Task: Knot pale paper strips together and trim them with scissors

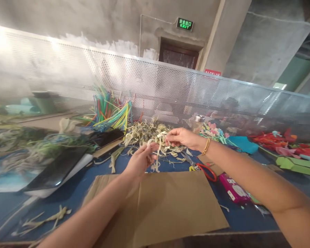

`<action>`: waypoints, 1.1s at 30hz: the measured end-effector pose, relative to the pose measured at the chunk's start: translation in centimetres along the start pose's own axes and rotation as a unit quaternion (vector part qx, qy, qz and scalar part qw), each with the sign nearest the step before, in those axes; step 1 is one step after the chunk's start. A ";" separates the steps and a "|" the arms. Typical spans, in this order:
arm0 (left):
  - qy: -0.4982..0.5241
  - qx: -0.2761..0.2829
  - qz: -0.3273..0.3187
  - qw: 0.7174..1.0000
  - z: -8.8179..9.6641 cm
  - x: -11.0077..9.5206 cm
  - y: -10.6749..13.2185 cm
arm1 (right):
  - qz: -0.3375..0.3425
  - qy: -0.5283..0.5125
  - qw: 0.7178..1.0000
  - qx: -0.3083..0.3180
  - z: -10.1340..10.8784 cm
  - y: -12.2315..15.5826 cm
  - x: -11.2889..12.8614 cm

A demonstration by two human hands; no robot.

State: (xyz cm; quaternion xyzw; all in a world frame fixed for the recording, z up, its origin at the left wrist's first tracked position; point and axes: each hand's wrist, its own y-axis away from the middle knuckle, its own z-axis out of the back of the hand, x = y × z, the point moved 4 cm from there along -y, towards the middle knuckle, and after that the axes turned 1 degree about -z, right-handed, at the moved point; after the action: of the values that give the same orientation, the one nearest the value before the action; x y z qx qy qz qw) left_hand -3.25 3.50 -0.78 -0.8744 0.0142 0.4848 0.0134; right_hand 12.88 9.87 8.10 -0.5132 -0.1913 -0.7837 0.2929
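Observation:
My left hand [141, 161] is pinched at the end of a pale, curling strip [159, 146] that looks like dried husk or fibre. On the other side, my right hand [179, 137] has its fingers closed on the same pale material. Just behind both hands lies a tangled heap of similar strips [139, 132], with loose bits scattered around it. Below the hands, a flat piece of brown cardboard [170, 203] rests on the blue table surface [93, 187]. A gold chain bracelet [206, 146] circles my right wrist.
Scissors with red handles [208, 172] and a magenta box [234, 188] lie at right. Coloured pipe cleaners [111, 110] stand behind. A black tablet-like slab [58, 172] sits at left. Red felt-like pieces [276, 141] lie far right. A perforated metal screen [167, 89] bounds the back.

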 end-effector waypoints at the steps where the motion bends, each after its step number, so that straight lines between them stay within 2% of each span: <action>1: 0.006 0.039 0.034 0.999 -0.2 0.3 0.2 | -0.002 0.000 1.000 0.006 -0.3 -0.3 -0.2; 3: 0.012 0.107 0.082 0.991 -0.5 0.8 0.6 | -0.009 -0.004 1.000 -0.012 0.1 -1.3 -0.8; 5: 0.008 0.135 0.096 0.986 -0.2 1.0 0.8 | -0.021 -0.019 0.997 -0.074 2.0 -2.2 -1.5; 7: 0.007 0.131 0.095 0.987 0.2 1.0 0.9 | -0.035 -0.038 0.986 -0.159 4.6 -2.6 -2.2; 9: 0.022 0.121 0.097 0.988 0.5 0.9 0.8 | -0.050 -0.047 0.974 -0.218 6.8 -2.5 -2.9; 12: 0.059 0.107 0.084 0.989 0.6 0.6 0.5 | -0.100 0.005 0.972 -0.213 7.7 -1.8 -4.1; 14: 0.067 0.088 0.060 0.992 0.7 0.3 0.3 | -0.114 0.099 0.969 -0.195 6.7 -1.4 -4.6; 15: 0.063 0.076 0.045 0.994 0.8 0.2 0.2 | -0.097 0.155 0.963 -0.196 5.9 -1.2 -4.6; 18: 0.022 0.042 0.006 0.999 0.9 0.2 0.0 | 0.043 0.262 0.939 -0.220 1.9 -1.0 -3.0; 20: -0.010 0.037 -0.011 0.999 0.8 0.3 0.0 | 0.103 0.225 0.953 -0.177 -1.4 -1.4 -2.1; 23: -0.039 0.047 -0.027 0.998 0.7 0.2 0.1 | 0.113 0.152 0.979 -0.070 -5.3 -2.7 -1.3; 25: -0.058 0.046 -0.033 0.997 0.7 0.0 0.1 | 0.122 0.105 0.983 -0.089 -5.7 -3.7 -0.8; 28: -0.096 0.039 -0.030 0.994 0.9 -0.3 0.2 | 0.142 0.002 0.963 -0.228 -2.8 -4.7 -0.6; 30: -0.117 0.039 -0.021 0.992 1.1 -0.2 0.1 | 0.129 -0.081 0.948 -0.279 0.0 -5.1 -1.0; 33: -0.120 0.035 -0.013 0.992 1.3 0.1 -0.1 | 0.108 -0.204 0.910 -0.345 4.1 -4.7 -1.7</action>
State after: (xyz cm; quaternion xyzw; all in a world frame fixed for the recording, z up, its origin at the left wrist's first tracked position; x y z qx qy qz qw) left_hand -4.31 3.66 -1.58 -0.8088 0.0184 0.5855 0.0514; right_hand 13.16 16.32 8.21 -0.7488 0.0921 -0.6424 0.1349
